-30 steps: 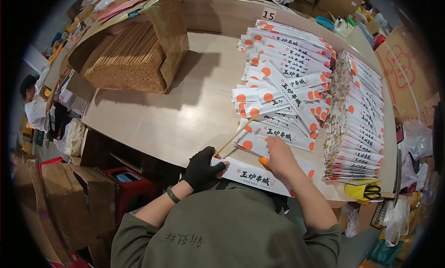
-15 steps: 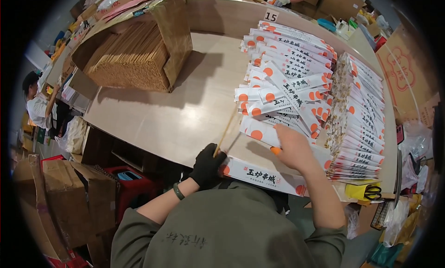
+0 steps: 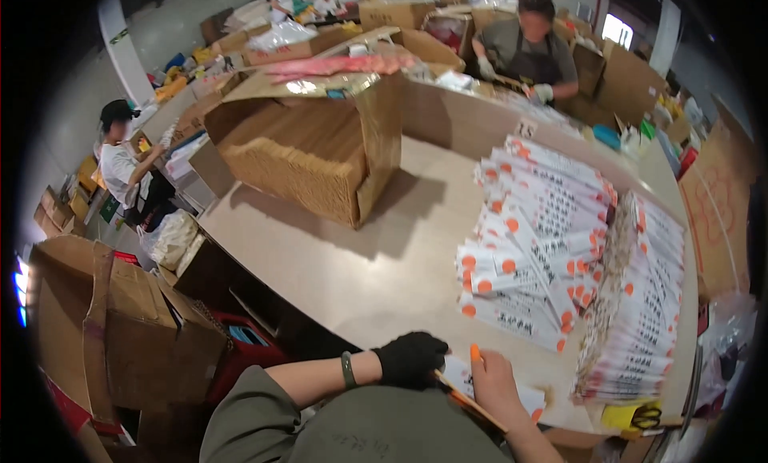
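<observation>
My left hand, in a black glove, is closed around one end of thin wooden chopsticks, which slant down to the right close against my shirt. Beside it, my right hand is bare apart from an orange finger cover. Its covered digit stands up apart from the rest, and I see nothing gripped in it. A white paper sleeve lies at the near table edge between the hands, partly covered by them. Farther up, a heap of white sleeves with orange dots lies crosswise in layers.
An open cardboard box packed with wooden sticks stands on the table. A second long stack of sleeves lies at right, with black scissors by a yellow piece below. Co-workers stand across the table and at far left.
My right hand has come back from the sleeve heap to the near edge, next to my left. The chopsticks have swung from pointing away to pointing down right. My view has tilted up.
</observation>
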`<state>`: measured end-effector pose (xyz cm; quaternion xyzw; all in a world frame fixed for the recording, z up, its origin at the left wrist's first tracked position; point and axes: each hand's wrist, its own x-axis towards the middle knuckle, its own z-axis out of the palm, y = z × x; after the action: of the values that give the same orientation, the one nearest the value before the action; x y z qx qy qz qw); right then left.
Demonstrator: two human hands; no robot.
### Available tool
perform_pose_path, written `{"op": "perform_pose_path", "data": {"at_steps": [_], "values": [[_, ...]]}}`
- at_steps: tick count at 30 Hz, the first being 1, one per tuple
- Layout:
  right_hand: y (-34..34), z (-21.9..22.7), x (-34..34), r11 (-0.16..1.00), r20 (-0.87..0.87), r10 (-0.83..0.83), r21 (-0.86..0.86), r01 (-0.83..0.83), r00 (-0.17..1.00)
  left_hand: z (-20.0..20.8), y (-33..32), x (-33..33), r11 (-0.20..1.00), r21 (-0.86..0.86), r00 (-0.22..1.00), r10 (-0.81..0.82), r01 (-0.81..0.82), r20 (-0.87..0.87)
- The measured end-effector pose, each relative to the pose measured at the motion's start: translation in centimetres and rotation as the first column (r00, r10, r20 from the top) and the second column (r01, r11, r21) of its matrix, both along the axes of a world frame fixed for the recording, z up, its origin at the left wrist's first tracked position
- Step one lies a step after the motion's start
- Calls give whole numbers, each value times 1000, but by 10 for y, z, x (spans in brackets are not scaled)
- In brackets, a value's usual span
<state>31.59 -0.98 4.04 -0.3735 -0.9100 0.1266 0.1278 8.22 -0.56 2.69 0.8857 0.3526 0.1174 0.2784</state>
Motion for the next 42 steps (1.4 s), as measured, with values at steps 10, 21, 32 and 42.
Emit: {"op": "perform_pose_path", "data": {"at_steps": [10,21,32,42], "values": [[-24,31,42,977,167,15,-211,21,986,16,-2,5,999,-30,990,-41,37,-137],[-19,33,63,979,158,-156,-106,174,975,5,3,-5,989,50,988,134,-137,72],[-75,-34,75,548,-585,-801,-634,546,125,-20,-45,10,472,-875,457,804,-102,381],[-31,-61,90,601,-657,-752,-659,452,43,-53,-30,0,880,-49,783,444,-472,435]]}}
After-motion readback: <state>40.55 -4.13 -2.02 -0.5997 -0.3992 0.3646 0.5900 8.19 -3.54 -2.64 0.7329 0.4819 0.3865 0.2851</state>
